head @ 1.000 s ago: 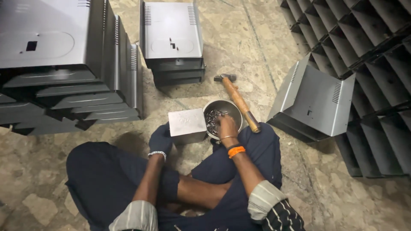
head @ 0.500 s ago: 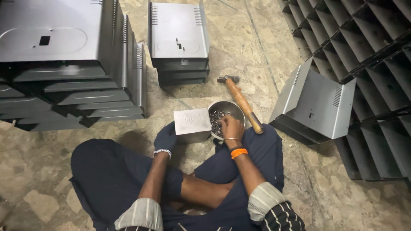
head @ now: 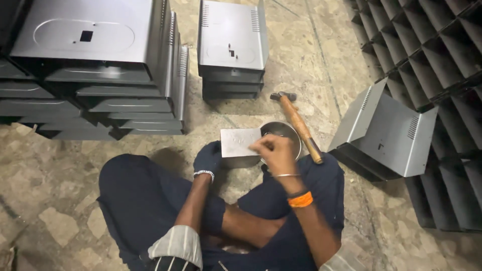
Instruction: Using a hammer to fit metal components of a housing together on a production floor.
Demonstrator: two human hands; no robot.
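At the far left, a tall stack of grey sheet-metal covers stands on the stone floor, each cover with a pressed oval outline and a small square hole on top. Just right of it, a shorter stack of the same grey covers sits a little farther from the person, with vent slots along the top edges.

The person sits cross-legged on the floor in dark trousers. The left hand, in a dark glove with a beaded bracelet at the wrist, holds the near left edge of a small flat grey metal plate; its grip is closed on the plate, though the fingers themselves are hidden under it. The plate rests partly over the rim of a round steel bowl, which stands on the floor in front of the knees.

The right hand, bare, with a thin bangle and an orange band on the wrist, hovers over the bowl at the plate's right edge, its fingertips pinched together; whether they hold anything cannot be told.

A wooden-handled hammer lies just right of the bowl, its head pointing away. Farther right, one bent grey cover leans on the floor beside rows of dark stacked covers.
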